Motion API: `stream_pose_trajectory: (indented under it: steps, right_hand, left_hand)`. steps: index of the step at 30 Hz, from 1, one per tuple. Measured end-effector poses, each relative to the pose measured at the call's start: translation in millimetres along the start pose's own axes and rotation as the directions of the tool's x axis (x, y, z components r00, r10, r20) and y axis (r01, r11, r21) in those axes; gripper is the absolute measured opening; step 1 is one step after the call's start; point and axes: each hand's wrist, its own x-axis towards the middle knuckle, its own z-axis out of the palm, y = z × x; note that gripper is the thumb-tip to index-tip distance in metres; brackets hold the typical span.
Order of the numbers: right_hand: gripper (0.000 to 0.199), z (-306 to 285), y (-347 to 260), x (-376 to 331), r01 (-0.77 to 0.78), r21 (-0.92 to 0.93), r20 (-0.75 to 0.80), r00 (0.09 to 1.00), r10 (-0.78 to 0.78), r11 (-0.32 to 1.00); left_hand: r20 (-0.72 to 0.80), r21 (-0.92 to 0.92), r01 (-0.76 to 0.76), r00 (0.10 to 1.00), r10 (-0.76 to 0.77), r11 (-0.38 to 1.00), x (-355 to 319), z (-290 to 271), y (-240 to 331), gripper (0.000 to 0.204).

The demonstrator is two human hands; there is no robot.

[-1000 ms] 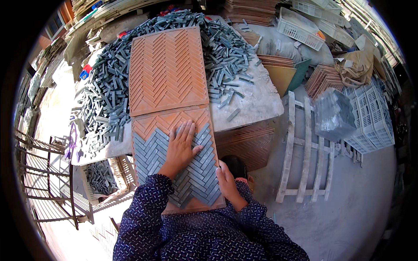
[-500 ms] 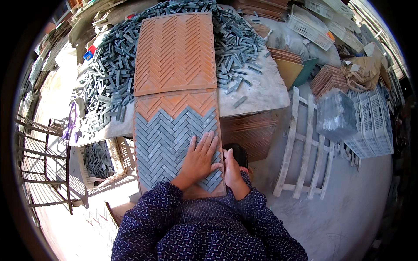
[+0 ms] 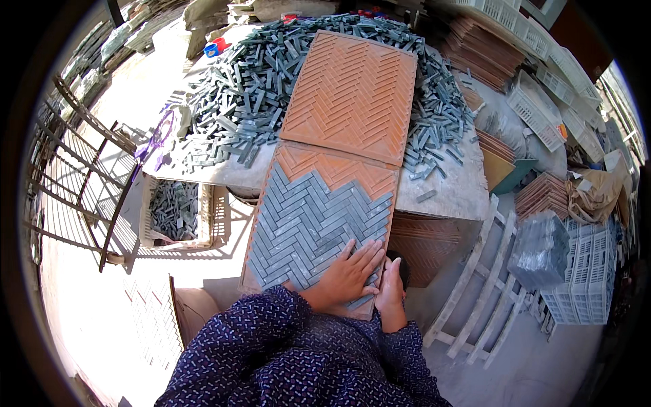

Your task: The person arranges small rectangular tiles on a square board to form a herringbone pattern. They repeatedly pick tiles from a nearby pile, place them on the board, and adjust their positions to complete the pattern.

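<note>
Slim grey-green stone strips lie in a herringbone sheet (image 3: 298, 210) on a grooved orange tray (image 3: 332, 166), whose far end shows bare zigzag grooves. My left hand (image 3: 349, 275) rests palm down on the near right part of the sheet, fingers stretched out. Against the tray's near right edge stands my right hand (image 3: 390, 292), fingers straight and pointing away from me, holding nothing that I can see. A second orange tray (image 3: 352, 95), with no strips in its grooves, adjoins the far end of the first one.
Loose stone strips (image 3: 230, 122) are heaped around the far tray on a pale table (image 3: 451, 193). A crate of strips (image 3: 203, 217) stands low at left, near a metal rack (image 3: 74, 210). To the right are a slatted wooden frame (image 3: 475, 292), white crates (image 3: 580, 271) and stacked trays (image 3: 542, 195).
My view has swung, so the trays now appear tilted and farther right. My left hand sits slightly nearer the near edge of the sheet; the right hand stays at the tray's side.
</note>
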Motion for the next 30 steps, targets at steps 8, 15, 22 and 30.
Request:
stream_pose_trajectory:
  steps: [8, 15, 22, 30]
  right_hand:
    - [0.074, -1.3, -2.1, -2.3, -0.031, -0.027, 0.028, 0.999, 0.031, 0.999]
    - [0.076, -10.9, 0.3, -1.8, -0.063, -0.065, -0.016, 0.998, 0.063, 0.996]
    - [0.077, -6.1, 2.0, 1.5, -0.034, -0.109, 0.015, 0.999, 0.035, 0.994]
    - [0.076, -11.7, 1.6, -1.1, -0.034, -0.111, 0.010, 0.999, 0.035, 0.993]
  left_hand:
    - [0.073, -0.102, -0.062, 0.995, 0.070, 0.993, -30.7, 3.7, 10.0, 0.086]
    - [0.003, -0.064, 0.379, 0.925, -0.380, 0.923, -89.1, -46.2, -22.3, 0.088]
    - [-0.070, -0.050, 0.585, 0.807, -0.587, 0.810, -143.1, -49.8, -57.6, 0.087]
    - [0.305, -0.816, 0.578, 0.428, -0.851, -0.002, -139.8, -72.4, -105.3, 0.060]
